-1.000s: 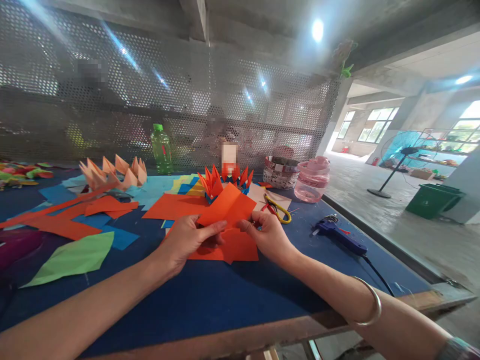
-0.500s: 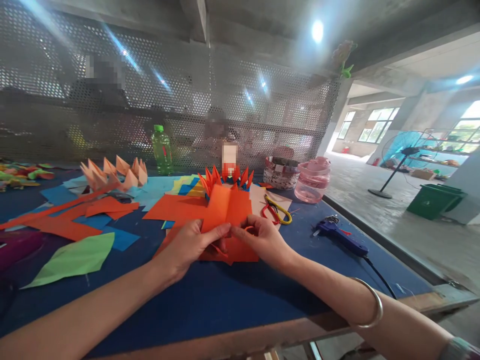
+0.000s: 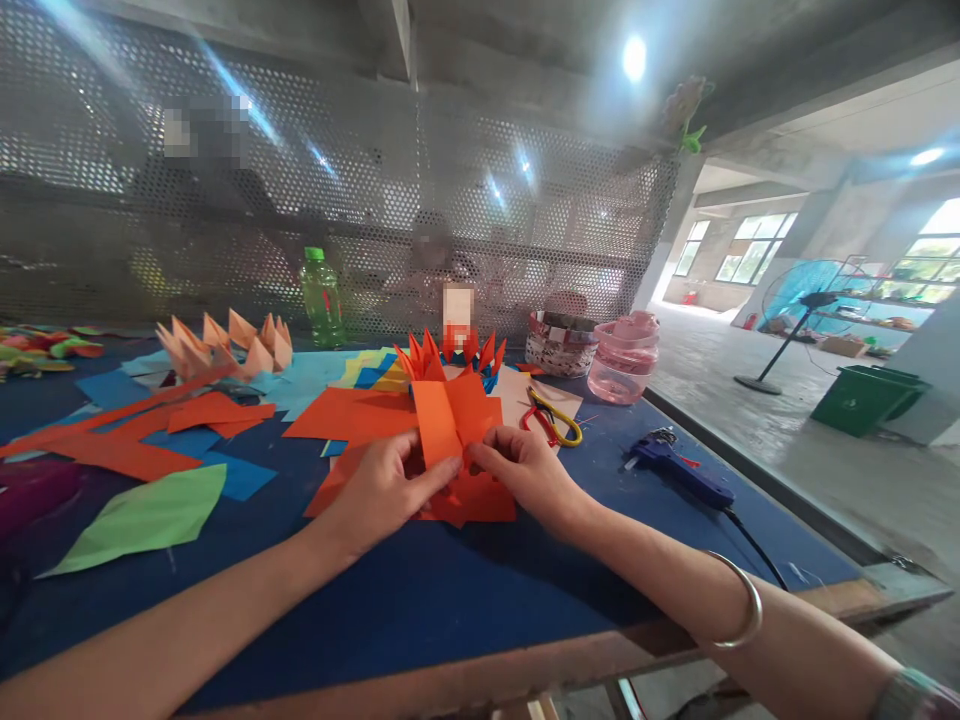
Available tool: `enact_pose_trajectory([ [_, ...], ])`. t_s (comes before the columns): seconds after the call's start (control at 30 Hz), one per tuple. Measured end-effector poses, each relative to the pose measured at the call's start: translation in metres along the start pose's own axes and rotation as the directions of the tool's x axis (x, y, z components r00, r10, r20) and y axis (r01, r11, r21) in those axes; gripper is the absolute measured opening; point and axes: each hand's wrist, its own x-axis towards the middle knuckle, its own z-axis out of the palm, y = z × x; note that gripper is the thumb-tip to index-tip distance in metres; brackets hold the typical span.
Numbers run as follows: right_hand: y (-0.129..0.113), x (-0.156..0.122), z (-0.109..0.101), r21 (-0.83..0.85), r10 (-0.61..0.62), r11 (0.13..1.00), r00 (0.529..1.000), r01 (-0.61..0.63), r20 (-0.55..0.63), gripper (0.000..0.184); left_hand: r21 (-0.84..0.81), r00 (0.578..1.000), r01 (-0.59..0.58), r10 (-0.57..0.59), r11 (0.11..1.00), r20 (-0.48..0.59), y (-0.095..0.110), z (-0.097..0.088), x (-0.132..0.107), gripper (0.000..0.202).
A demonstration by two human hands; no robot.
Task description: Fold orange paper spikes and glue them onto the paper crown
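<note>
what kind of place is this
Most likely a paper-craft workshop in a bare concrete building. Folded orange paper is in hand, a spiky orange-and-blue paper flower stands nearby, and a blue hot glue gun lies on the blue-topped worktable.

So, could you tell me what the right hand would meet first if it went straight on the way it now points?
The folded orange paper: the right hand's fingertips look already at its edge, though depth is hard to judge.
</note>
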Motion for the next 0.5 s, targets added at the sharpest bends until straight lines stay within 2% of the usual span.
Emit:
enact_pose_trajectory([
  [0.13, 0.001, 0.002, -0.002, 0.036, 0.025, 0.999, 0.998, -0.023, -0.064, 0.022, -0.036, 0.961, -0.264, 0.260, 0.964, -0.097, -0.002, -0.006, 0.002, 0.053],
  [0.3, 0.002, 0.004, -0.003, 0.065, 0.037, 0.997, 0.997, -0.032, -0.063, 0.023, 0.234, 0.895, -0.413, 0.441, 0.880, -0.076, -0.010, -0.011, 0.003, 0.068],
  [0.4, 0.002, 0.005, -0.003, 0.056, 0.026, 0.998, 0.998, -0.022, -0.060, 0.022, 0.362, 0.872, -0.462, 0.489, 0.809, 0.020, -0.014, -0.014, 0.004, 0.060],
  [0.5, 0.001, 0.004, -0.003, 0.048, -0.004, 0.999, 0.999, 0.005, -0.033, 0.023, 0.423, 0.886, -0.449, 0.454, 0.787, 0.095, -0.016, -0.017, 0.006, 0.039],
])
